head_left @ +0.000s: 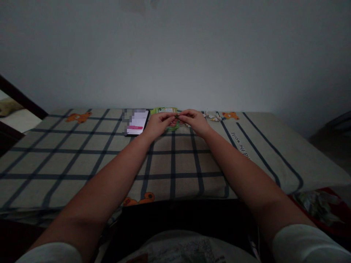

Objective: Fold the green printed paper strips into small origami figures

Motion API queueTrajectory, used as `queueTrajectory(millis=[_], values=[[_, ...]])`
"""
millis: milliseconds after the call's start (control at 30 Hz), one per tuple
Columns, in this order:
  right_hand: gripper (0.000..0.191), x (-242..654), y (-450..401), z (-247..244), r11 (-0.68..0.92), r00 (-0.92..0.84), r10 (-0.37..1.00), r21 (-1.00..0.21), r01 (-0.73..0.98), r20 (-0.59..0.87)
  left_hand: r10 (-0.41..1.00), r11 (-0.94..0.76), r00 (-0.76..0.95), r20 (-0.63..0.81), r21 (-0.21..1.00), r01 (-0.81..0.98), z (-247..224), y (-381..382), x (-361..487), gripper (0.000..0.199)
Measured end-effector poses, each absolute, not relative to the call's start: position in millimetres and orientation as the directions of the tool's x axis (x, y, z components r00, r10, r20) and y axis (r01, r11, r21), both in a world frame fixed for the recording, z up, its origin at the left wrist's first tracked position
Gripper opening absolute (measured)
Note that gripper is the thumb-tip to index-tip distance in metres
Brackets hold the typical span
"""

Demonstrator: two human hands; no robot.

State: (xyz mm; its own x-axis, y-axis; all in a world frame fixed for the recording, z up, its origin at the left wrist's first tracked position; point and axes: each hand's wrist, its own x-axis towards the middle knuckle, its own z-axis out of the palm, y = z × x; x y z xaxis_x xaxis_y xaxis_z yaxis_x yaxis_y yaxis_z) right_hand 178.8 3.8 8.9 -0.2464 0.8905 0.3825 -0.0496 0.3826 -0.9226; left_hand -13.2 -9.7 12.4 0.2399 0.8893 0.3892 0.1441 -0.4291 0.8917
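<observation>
Both hands meet above the far part of the checked tablecloth, fingertips close together. My left hand (160, 123) and my right hand (195, 119) are closed in pinches on a small dark thing (177, 116) between them, too small to make out. Green printed packets (166, 110) lie behind and beneath the fingers, partly hidden by my left hand. A phone with a lit screen (137, 122) rests just left of my left hand. Crumpled white and coloured scraps (212, 116) lie right of my right hand.
The table with its checked cloth (82, 160) stands against a grey wall (175, 54). At lower right, a red container (336, 226) holds crumpled clear and green wrappers (319, 206). A dark wooden frame (22, 96) stands at the left edge.
</observation>
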Motion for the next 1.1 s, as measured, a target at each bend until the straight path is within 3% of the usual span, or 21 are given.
queueTrajectory(millis=[267, 600, 867, 1100], values=[[0.034, 178.3, 3.9, 7.5, 0.362, -0.238, 0.904, -0.932, -0.019, 0.356, 0.901, -0.417, 0.215, 0.378, 0.89, 0.186, 10.9, -6.6, -13.2, 0.027], [0.032, 173.6, 3.5, 6.9, 0.386, -0.204, 0.902, -0.922, -0.006, 0.379, 0.793, -0.554, 0.067, 0.606, 0.671, 0.493, 13.3, -17.4, -8.2, 0.018], [0.035, 167.0, 4.6, 4.8, 0.393, -0.156, 0.907, -0.92, -0.016, 0.39, 0.783, -0.53, -0.028, 0.621, 0.69, 0.493, 14.4, -26.4, 2.0, 0.012], [0.04, 164.4, 5.1, 2.8, 0.403, -0.175, 0.897, -0.914, -0.053, 0.406, 0.806, -0.523, -0.022, 0.592, 0.729, 0.441, 15.8, -26.5, 2.7, 0.019]])
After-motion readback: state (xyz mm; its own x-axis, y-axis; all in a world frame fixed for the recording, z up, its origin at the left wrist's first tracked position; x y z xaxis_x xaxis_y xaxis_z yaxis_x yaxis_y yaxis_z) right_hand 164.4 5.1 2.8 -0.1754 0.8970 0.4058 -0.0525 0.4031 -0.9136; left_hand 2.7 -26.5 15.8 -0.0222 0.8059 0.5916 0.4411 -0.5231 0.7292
